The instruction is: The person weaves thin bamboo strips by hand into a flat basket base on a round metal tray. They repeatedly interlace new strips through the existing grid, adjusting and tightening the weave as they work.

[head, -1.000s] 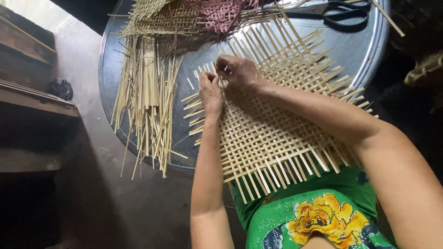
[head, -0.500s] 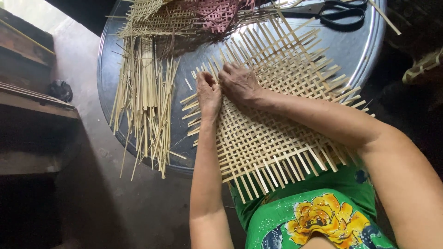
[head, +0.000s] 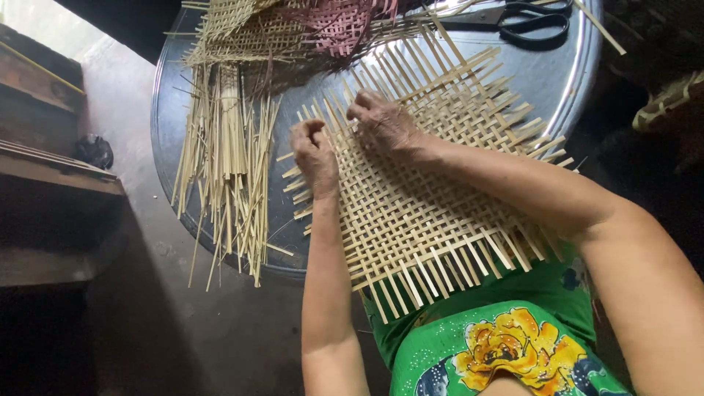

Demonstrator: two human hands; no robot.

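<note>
A half-woven mat of pale bamboo strips [head: 433,198] lies across a round metal tray [head: 557,81] and over my lap. My left hand [head: 314,150] rests on the mat's left edge, fingers curled onto the loose strip ends. My right hand [head: 381,121] presses on the weave just beside it, fingertips pinching strips at the upper left part. Both hands touch the mat and lie a few centimetres apart.
A loose bundle of bamboo strips [head: 227,161] lies on the tray to the left. Other woven pieces, one pale [head: 242,29] and one pinkish [head: 345,22], sit at the tray's far side, with black scissors [head: 535,18]. Wooden steps [head: 44,147] stand at left.
Both hands have shifted slightly along the mat's upper left edge, working the strips. The mat itself stays in place.
</note>
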